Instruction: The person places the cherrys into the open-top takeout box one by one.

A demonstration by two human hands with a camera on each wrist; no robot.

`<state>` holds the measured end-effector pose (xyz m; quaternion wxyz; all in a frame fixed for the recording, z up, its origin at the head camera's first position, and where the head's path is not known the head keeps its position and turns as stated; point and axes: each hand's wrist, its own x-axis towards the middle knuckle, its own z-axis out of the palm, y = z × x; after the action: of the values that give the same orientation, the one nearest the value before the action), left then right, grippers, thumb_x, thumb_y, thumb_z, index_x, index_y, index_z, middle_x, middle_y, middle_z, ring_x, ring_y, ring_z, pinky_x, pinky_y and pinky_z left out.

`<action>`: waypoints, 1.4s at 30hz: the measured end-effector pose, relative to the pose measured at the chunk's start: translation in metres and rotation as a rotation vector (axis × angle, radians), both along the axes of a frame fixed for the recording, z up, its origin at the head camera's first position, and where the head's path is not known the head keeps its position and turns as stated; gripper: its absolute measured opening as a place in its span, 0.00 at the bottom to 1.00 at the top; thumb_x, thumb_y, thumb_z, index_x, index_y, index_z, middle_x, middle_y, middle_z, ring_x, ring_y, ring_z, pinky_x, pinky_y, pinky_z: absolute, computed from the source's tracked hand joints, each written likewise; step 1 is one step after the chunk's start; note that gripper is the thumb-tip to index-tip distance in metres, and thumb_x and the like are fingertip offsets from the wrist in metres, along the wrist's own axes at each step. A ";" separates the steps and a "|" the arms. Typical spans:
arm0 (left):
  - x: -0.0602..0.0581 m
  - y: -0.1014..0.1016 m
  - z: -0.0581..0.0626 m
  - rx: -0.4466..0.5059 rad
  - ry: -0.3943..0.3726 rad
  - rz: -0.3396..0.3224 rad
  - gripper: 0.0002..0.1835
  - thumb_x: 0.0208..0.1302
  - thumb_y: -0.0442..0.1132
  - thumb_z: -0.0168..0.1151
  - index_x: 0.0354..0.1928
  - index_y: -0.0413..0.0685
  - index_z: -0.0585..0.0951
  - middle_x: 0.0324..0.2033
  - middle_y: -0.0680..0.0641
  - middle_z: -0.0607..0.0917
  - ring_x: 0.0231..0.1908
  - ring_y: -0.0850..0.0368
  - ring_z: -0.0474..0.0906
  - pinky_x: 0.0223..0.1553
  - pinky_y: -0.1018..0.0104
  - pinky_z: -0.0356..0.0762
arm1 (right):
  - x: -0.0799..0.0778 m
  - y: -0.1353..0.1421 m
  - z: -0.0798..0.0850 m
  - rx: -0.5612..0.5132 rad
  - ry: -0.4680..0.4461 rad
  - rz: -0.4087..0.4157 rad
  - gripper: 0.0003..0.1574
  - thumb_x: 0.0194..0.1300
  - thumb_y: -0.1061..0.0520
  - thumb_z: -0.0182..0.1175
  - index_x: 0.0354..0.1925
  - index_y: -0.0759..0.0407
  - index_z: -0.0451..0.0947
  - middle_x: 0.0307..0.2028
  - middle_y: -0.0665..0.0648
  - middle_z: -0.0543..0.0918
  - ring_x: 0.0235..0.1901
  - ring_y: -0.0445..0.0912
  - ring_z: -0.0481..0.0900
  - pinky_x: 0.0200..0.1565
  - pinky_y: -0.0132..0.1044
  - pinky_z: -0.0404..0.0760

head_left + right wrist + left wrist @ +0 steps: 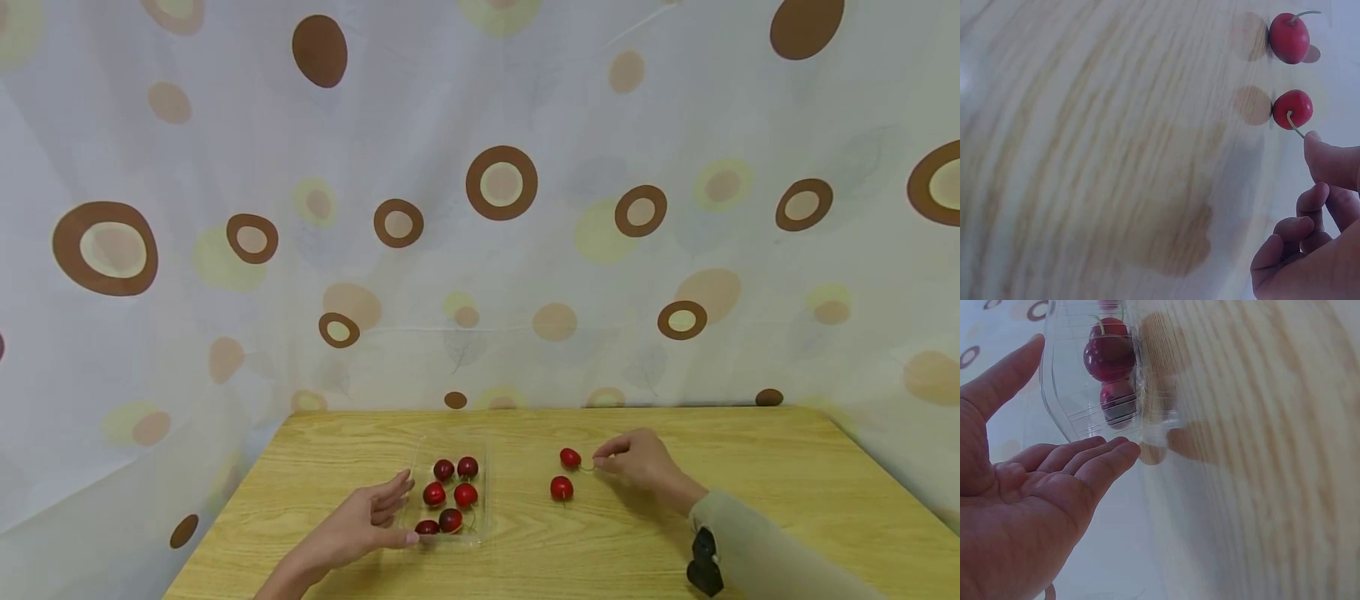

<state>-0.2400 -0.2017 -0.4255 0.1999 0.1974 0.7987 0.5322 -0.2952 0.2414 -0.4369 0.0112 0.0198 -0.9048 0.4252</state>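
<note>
A clear plastic box stands on the table with several dark red cherries in it. My left hand is at the box's left side, its fingers fairly straight and the thumb by the near corner. In the left wrist view, the fingertips of that left hand reach the clear wall of the box. To the right of the box lie two loose red cherries. My right hand pinches the thin stem of the farther cherry, which sits on the table. Nearer to me is the other loose cherry.
The light wooden table carries all of this. Behind it hangs a pale cloth printed with brown rings and spots, which also continues along both sides. A dark object is strapped at the right sleeve.
</note>
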 end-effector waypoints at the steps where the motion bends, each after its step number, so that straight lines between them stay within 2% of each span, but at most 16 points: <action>1: 0.000 0.000 0.000 0.000 0.000 0.001 0.50 0.72 0.40 0.71 0.82 0.30 0.48 0.78 0.26 0.56 0.75 0.27 0.57 0.71 0.37 0.65 | 0.000 0.000 0.001 -0.004 0.001 0.003 0.05 0.67 0.62 0.72 0.39 0.64 0.92 0.44 0.59 0.88 0.43 0.52 0.79 0.42 0.44 0.80; 5: 0.000 0.000 0.000 -0.004 0.002 0.003 0.50 0.72 0.40 0.71 0.82 0.30 0.49 0.78 0.26 0.56 0.75 0.27 0.57 0.70 0.37 0.65 | 0.003 0.001 0.005 -0.015 0.012 0.042 0.06 0.67 0.62 0.72 0.40 0.65 0.92 0.45 0.60 0.89 0.44 0.52 0.80 0.44 0.47 0.81; 12: -0.001 -0.001 -0.001 0.002 -0.008 0.001 0.50 0.73 0.40 0.71 0.82 0.31 0.48 0.78 0.26 0.56 0.75 0.27 0.57 0.70 0.36 0.65 | 0.010 -0.001 0.012 -0.053 0.032 0.106 0.07 0.67 0.61 0.73 0.40 0.66 0.91 0.41 0.57 0.87 0.38 0.51 0.77 0.36 0.42 0.76; 21: 0.000 -0.001 -0.001 0.004 -0.002 -0.003 0.50 0.72 0.40 0.71 0.82 0.31 0.48 0.78 0.26 0.56 0.75 0.27 0.57 0.70 0.36 0.65 | 0.017 -0.010 0.030 -0.085 0.042 0.164 0.10 0.69 0.58 0.72 0.42 0.65 0.91 0.38 0.55 0.84 0.33 0.51 0.71 0.33 0.43 0.73; 29: 0.001 0.000 0.000 0.007 -0.013 0.002 0.51 0.72 0.40 0.71 0.82 0.30 0.48 0.78 0.26 0.56 0.75 0.27 0.57 0.71 0.36 0.64 | 0.020 -0.029 0.047 -0.085 0.039 0.201 0.08 0.70 0.56 0.72 0.41 0.61 0.91 0.37 0.55 0.81 0.34 0.50 0.67 0.33 0.43 0.68; 33: 0.001 0.000 0.000 0.006 -0.014 0.006 0.51 0.72 0.39 0.71 0.82 0.30 0.48 0.78 0.26 0.56 0.75 0.27 0.57 0.71 0.36 0.64 | 0.021 -0.041 0.056 -0.091 0.052 0.242 0.09 0.71 0.56 0.71 0.43 0.62 0.91 0.39 0.55 0.81 0.35 0.50 0.68 0.34 0.45 0.70; 42: 0.001 0.000 0.000 0.003 -0.012 0.007 0.50 0.72 0.39 0.71 0.82 0.30 0.48 0.78 0.26 0.55 0.75 0.27 0.57 0.71 0.36 0.64 | 0.020 -0.066 0.064 -0.108 0.075 0.299 0.06 0.71 0.58 0.71 0.40 0.59 0.92 0.36 0.53 0.84 0.33 0.49 0.68 0.33 0.44 0.68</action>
<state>-0.2391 -0.2019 -0.4259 0.2023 0.1917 0.7973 0.5354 -0.2750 0.1750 -0.3727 -0.0174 0.1696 -0.8666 0.4690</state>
